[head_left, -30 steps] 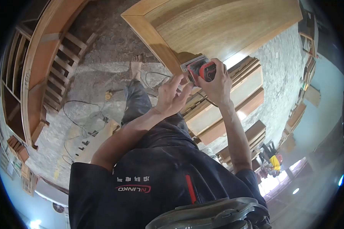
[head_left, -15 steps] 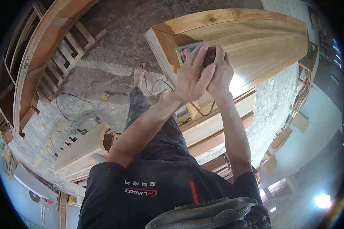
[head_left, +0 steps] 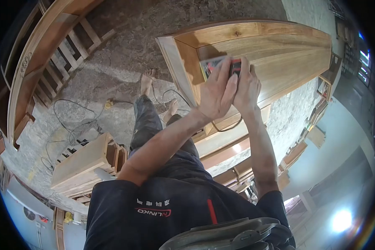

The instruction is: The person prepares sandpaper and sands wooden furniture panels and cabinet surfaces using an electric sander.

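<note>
Both hands are on a red and black power sander [head_left: 236, 65] with a flat grey front plate, in the upper middle of the view. My left hand [head_left: 216, 93] lies over its left side, fingers pressed together and reaching forward. My right hand [head_left: 247, 89] is wrapped round its right side, close against the left hand. Much of the sander's body is hidden beneath the hands. It rests on the inner face of a wooden panel [head_left: 287, 62] with raised edge boards, near the left end board [head_left: 188, 62]. A dark cord [head_left: 229, 129] loops below the hands.
Black cables and a yellow connector [head_left: 108, 104] lie on the grey floor near my bare feet [head_left: 147, 81]. A curved wooden frame [head_left: 23, 79] with slats stands at left. Wooden drawers [head_left: 83, 164] are stacked at lower left. More wooden boards [head_left: 296, 156] line the right.
The sander and both hands appear slightly lower and farther right in view, and shifted along the panel away from its left end. The camera view has also shifted a little. Both hands keep their hold.
</note>
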Available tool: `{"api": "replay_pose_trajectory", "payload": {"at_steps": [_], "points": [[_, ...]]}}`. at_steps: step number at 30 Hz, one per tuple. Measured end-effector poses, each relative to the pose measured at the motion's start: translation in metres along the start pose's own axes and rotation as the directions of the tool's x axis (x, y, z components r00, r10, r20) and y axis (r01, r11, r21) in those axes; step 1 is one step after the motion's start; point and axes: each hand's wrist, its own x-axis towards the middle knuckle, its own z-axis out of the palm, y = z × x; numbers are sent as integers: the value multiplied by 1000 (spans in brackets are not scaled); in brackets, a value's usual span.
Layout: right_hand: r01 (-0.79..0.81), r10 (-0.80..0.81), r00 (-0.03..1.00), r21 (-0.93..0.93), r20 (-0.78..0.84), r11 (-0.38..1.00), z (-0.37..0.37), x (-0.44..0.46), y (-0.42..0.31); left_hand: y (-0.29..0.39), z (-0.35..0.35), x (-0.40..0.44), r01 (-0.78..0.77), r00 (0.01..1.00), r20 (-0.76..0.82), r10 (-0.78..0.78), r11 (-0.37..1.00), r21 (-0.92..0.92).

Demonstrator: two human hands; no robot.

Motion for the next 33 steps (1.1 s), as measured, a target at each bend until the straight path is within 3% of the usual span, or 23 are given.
{"api": "replay_pose_trajectory", "payload": {"at_steps": [3,7,10,13,19,20,23,24,26,28,30,32,33], "points": [[10,-10,1000,7,-23,1000,3,24,-1,-2,-9,24,21,1000,-6,-21,1000,-13],[45,-43,999,-121,24,992,0,33,-14,-9,-8,26,-16,996,-90,17,1000,17],[14,-5,997,-123,77,992,1,7,-2,-11,2,-1,53,998,-14,-54,995,-86],[10,5,996,-161,88,987,4,-42,14,-12,17,-45,37,999,27,-36,999,-35],[-129,160,962,-148,221,981,11,-155,41,-12,37,-149,62,964,261,-47,997,-50],[-156,190,952,-151,240,976,15,-172,52,-6,35,-163,181,918,364,-155,983,-38],[-163,179,963,-92,203,982,12,-197,65,-14,19,-179,171,942,315,-119,975,-143],[-135,137,987,-36,81,990,15,-200,71,-42,10,-190,22,990,135,-39,992,122],[-198,201,979,94,-26,976,14,-182,67,-73,4,-188,167,977,-160,-139,969,183],[-56,65,964,44,-258,997,32,-160,80,-77,11,-178,360,892,-267,-365,931,-69],[54,-35,937,45,-348,998,44,-149,96,-91,28,-179,480,860,-245,-447,873,92],[221,-194,869,7,-456,975,52,-150,108,-89,57,-185,447,858,-282,-430,894,-4],[227,-201,871,3,-447,974,55,-161,112,-100,67,-188,413,855,-333,-397,910,-23]]}}
